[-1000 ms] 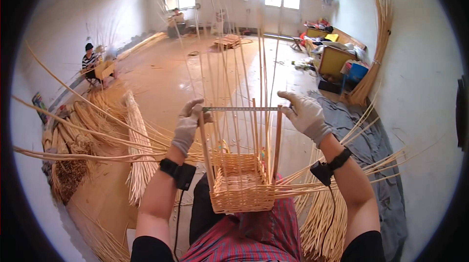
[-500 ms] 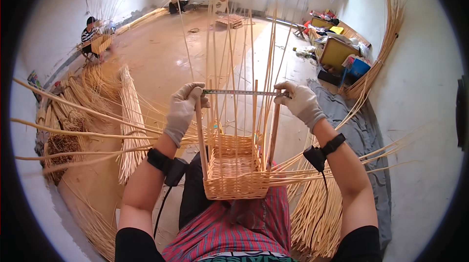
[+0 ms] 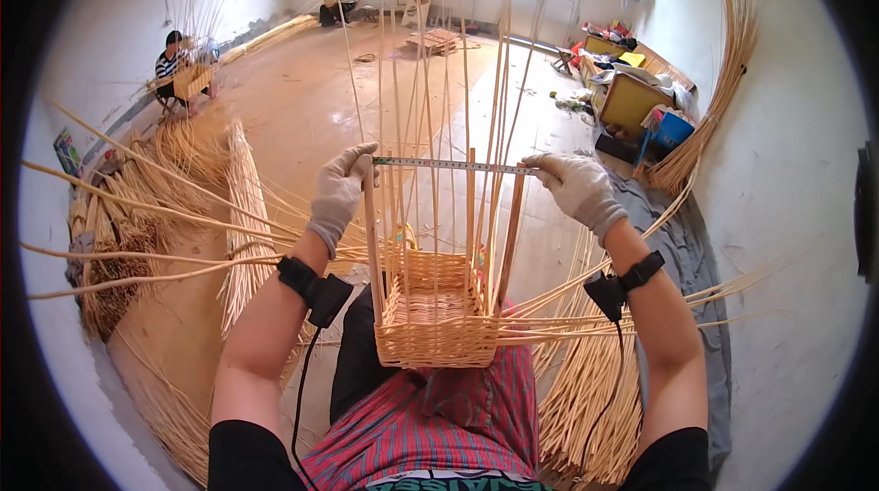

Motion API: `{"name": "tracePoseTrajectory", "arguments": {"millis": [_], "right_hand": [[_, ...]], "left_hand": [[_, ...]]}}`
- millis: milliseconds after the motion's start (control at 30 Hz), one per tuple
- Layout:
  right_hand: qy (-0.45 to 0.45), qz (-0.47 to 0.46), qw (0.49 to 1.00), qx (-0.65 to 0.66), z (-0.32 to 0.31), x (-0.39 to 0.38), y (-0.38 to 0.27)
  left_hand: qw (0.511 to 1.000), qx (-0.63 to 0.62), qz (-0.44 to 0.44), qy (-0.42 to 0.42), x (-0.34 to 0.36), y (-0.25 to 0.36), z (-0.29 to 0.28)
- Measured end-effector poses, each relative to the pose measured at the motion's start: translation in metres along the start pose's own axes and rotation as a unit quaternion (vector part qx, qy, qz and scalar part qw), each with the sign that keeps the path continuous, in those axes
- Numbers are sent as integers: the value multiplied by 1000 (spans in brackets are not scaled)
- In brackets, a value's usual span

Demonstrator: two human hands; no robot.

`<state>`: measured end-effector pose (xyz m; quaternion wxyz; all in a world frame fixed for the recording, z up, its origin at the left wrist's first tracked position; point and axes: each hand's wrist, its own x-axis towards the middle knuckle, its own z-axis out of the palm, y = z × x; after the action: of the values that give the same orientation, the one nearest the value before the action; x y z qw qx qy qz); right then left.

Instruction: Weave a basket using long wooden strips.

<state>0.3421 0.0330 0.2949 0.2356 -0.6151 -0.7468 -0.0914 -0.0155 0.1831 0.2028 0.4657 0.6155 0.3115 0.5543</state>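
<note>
The left hand (image 3: 341, 191) and right hand (image 3: 579, 189) pinch the tape (image 3: 441, 163) by two tall sticks (image 3: 372, 230), so it is straight. The lap (image 3: 458, 413) props up the basket (image 3: 438, 345).

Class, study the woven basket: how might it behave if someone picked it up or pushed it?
The woven basket is probably light for its size, being hollow, open-topped wickerwork. Its sides look fairly stiff, since they stand upright. A push might tip it, as the tall sticks rise well above its rim.
</note>
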Motion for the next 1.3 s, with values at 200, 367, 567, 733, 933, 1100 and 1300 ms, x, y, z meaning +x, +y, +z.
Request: {"name": "tracePoseTrajectory", "arguments": {"millis": [200, 367, 567, 733, 933, 1100, 1300], "right_hand": [[-28, -29, 999, 14, 9, 0, 13], [-48, -42, 997, 51, 4, 0, 11], [-24, 44, 999, -18, -7, -6, 5], [-8, 59, 995, -76, -8, -2, -1], [-83, 242, 899, 356, 10, -42, -44], [-30, 271, 781, 562, 58, -171, -80], [225, 392, 749, 485, 131, -291, -109]], "left_hand": [[996, 83, 12, 20, -2, 10, 13], [991, 120, -50, 7, 2, 16, 24], [997, 57, -53, 29, 0, 10, 12], [991, 132, -39, 4, 7, 15, 3], [952, 169, 134, 219, -39, 25, 28], [845, 443, 297, -36, -180, -1, 90], [790, 532, 231, -197, -235, -51, 185]]}}
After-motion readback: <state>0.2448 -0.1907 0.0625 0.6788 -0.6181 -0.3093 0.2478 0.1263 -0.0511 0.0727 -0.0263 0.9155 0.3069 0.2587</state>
